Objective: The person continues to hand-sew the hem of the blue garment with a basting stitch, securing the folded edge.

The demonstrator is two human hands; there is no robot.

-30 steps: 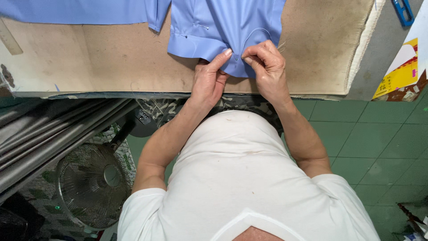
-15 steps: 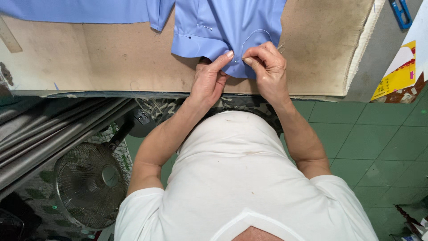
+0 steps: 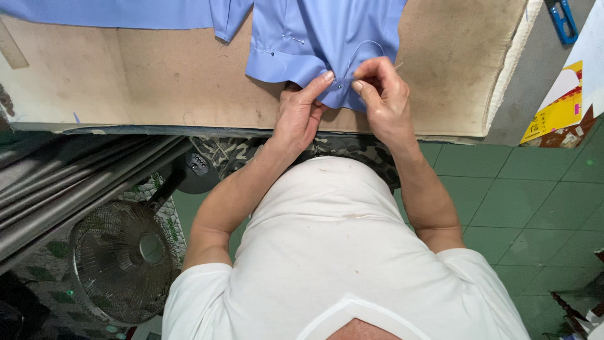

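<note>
A light blue shirt (image 3: 321, 38) lies on a worn brown work table (image 3: 157, 69), its lower edge hanging toward me. My left hand (image 3: 302, 110) pinches the shirt's edge between thumb and forefinger. My right hand (image 3: 384, 94) holds a thin needle close beside that spot, fingertips almost touching the left ones. A pale thread (image 3: 368, 47) loops up over the cloth from the fingers. A small button shows on the shirt near its left side.
A blue clip tool (image 3: 562, 20) lies at the table's far right on a grey surface. A yellow and white box (image 3: 563, 104) stands at the right. A floor fan (image 3: 129, 261) sits on the lower left beside dark metal bars (image 3: 75, 189). Green floor tiles (image 3: 522, 189) lie on the right.
Both hands stay at the same spot on the shirt edge. The right hand's fingers have shifted slightly and the thread loop now shows above the cloth.
</note>
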